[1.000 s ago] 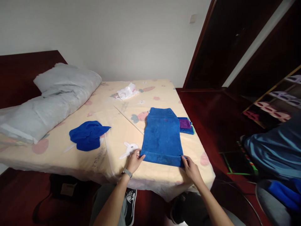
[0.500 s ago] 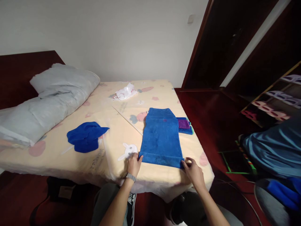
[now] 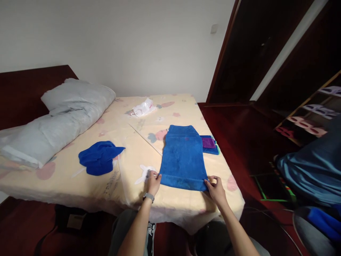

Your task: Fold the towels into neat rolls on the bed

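Observation:
A blue towel (image 3: pixel 183 156) lies flat and folded lengthwise on the bed (image 3: pixel 133 149), its near edge toward me. My left hand (image 3: pixel 153 182), with a watch on the wrist, pinches the towel's near left corner. The near right corner is pinched by my right hand (image 3: pixel 216 188). A small stack of folded cloths (image 3: pixel 210 145), purple on blue, sits just right of the towel's far half and touches it.
A crumpled blue cloth (image 3: pixel 99 157) lies to the left on the sheet. A grey pillow (image 3: pixel 58 113) is at the headboard, a white plastic bag (image 3: pixel 142 107) at the far side. A shoe rack (image 3: pixel 309 117) and blue fabric (image 3: pixel 311 167) stand on the right.
My hands have shifted slightly along the near edge and closed on the two corners. The view has tilted a little; the towel has barely moved.

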`<state>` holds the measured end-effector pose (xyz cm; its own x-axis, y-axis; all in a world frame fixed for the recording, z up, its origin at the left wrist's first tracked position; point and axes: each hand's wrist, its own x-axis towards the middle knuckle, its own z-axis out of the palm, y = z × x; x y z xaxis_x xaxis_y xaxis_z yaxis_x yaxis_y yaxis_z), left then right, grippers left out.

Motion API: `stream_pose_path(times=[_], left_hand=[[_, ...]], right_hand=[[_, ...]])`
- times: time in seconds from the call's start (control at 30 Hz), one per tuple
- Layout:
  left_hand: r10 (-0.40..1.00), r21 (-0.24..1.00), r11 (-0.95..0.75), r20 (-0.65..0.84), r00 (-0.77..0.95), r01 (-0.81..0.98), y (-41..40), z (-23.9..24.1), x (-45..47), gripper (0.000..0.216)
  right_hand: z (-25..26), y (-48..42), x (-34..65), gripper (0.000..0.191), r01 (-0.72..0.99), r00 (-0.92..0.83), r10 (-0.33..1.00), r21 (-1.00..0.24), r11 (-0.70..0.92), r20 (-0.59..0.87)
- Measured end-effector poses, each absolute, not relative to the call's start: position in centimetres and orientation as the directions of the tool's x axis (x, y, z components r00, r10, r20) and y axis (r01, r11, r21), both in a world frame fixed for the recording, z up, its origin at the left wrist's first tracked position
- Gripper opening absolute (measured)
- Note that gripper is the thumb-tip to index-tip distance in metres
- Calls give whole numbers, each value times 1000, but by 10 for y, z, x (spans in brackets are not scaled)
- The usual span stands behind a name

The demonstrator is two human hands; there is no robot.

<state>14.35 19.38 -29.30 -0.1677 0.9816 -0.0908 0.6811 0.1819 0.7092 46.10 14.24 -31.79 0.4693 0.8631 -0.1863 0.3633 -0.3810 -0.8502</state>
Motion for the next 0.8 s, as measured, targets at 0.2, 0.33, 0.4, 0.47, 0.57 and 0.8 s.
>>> stream_pose_path(times=[0.2, 0.33, 0.4, 0.47, 0.57, 0.8], left_hand=[[985, 665, -145, 27, 171, 733, 198, -284, 127, 28], [929, 652, -300, 35, 367, 696, 203, -282, 106, 50], [889, 611, -395, 67, 452, 686, 205, -284, 96, 61], [862, 579, -453, 91, 498, 678, 207, -287, 87, 69], [848, 593, -470, 97, 521, 654, 212, -295, 79, 66], [867, 655, -452, 164, 470, 606, 220, -303, 88, 25]], right_hand=[[-312, 146, 480, 50, 242, 259, 942, -930, -278, -214], [-313, 141, 492, 55, 155, 65, 966, -954, -257, -250], [-314, 137, 494, 55, 194, -18, 985, -967, -167, -174], [-315, 134, 495, 50, 315, -35, 998, -949, -33, -46], [-317, 133, 497, 43, 481, -39, 995, -871, 104, 97], [-320, 140, 498, 34, 503, 46, 993, -861, 75, 113]])
